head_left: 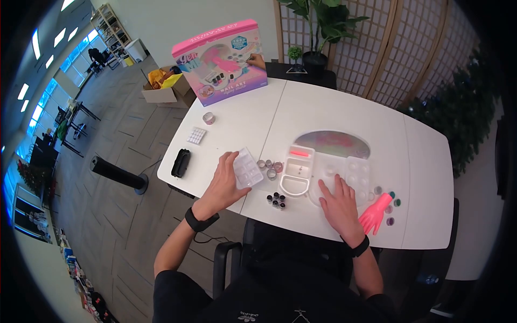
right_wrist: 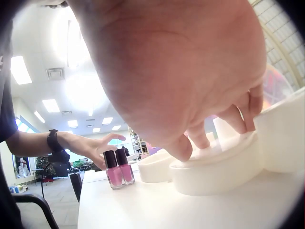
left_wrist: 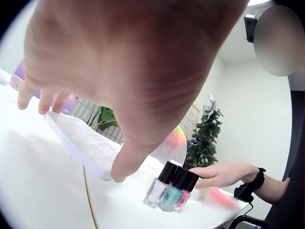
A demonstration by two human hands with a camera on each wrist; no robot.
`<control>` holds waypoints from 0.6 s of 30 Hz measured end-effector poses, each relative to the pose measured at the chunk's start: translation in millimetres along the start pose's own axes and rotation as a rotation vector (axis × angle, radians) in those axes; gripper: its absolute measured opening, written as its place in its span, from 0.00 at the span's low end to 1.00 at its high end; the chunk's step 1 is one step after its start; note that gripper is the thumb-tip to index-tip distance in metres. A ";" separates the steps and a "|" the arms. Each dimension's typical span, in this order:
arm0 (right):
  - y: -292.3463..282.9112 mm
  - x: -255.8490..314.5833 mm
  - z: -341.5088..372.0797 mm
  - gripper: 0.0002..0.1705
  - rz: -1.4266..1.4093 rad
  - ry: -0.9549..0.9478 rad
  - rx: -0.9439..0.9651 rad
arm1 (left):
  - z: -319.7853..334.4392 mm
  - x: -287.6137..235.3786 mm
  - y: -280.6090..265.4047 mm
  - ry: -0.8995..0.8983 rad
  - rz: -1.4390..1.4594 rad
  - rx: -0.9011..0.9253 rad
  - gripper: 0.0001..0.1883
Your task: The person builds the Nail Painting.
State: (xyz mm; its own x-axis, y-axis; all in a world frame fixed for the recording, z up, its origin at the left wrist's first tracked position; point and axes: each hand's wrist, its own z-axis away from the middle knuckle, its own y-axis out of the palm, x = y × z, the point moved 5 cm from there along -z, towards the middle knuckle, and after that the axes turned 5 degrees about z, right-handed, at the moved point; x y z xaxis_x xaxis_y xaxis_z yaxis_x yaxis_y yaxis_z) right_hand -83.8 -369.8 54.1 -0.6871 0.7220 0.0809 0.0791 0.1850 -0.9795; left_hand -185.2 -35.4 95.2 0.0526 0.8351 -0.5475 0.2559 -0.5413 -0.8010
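Note:
My left hand (head_left: pixel 222 180) grips a clear plastic compartment tray (head_left: pixel 249 168) by opposite edges, thumb at the near side and fingertips at the far side. In the left wrist view, the tray (left_wrist: pixel 88 145) is tilted above the white tabletop. My right hand (head_left: pixel 343 207) rests with fingers spread on a white plastic nail station (head_left: pixel 321 163), which has a mirror-like back panel (head_left: pixel 334 144). In the right wrist view, those fingertips touch its rounded rim (right_wrist: pixel 214 167). A white divided organizer (head_left: pixel 296 171) stands between the hands. Several black-capped nail polish bottles (head_left: pixel 276 201) stand near the front edge.
Small round jars (head_left: pixel 271 173) sit beside the tray. A pink model hand (head_left: pixel 376 214) and colored pots (head_left: pixel 397 203) lie at right. At left are a black holder (head_left: pixel 181 163), a studded white sheet (head_left: pixel 196 135) and a jar (head_left: pixel 209 118). A nail art box (head_left: pixel 221 67) stands behind.

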 end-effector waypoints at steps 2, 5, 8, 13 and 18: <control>0.7 1.1 0.5 0.33 -0.007 -0.001 0.000 | -18.9 -13.8 -6.4 0.078 0.003 -0.052 0.57; 1.0 -0.7 0.3 0.33 -0.017 -0.006 -0.004 | -56.6 -34.7 2.2 0.142 -0.079 -0.016 0.54; 0.2 -0.5 0.5 0.33 -0.014 -0.012 -0.015 | -89.3 -56.5 18.9 0.400 -0.293 -0.050 0.44; -1.5 0.2 1.2 0.32 -0.010 -0.011 -0.029 | -116.3 -72.6 46.0 0.705 -0.577 0.006 0.32; -0.3 -0.8 1.8 0.33 -0.017 -0.008 -0.042 | -125.6 -74.2 56.8 0.774 -0.695 0.029 0.26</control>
State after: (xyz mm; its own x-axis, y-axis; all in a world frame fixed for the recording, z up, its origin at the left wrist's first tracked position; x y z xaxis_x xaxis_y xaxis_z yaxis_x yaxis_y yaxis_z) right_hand -84.6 -371.7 54.0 -0.6947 0.7129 0.0960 0.0972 0.2253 -0.9694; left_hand -53.3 -115.8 120.7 0.5099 0.7929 0.3337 0.4437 0.0899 -0.8916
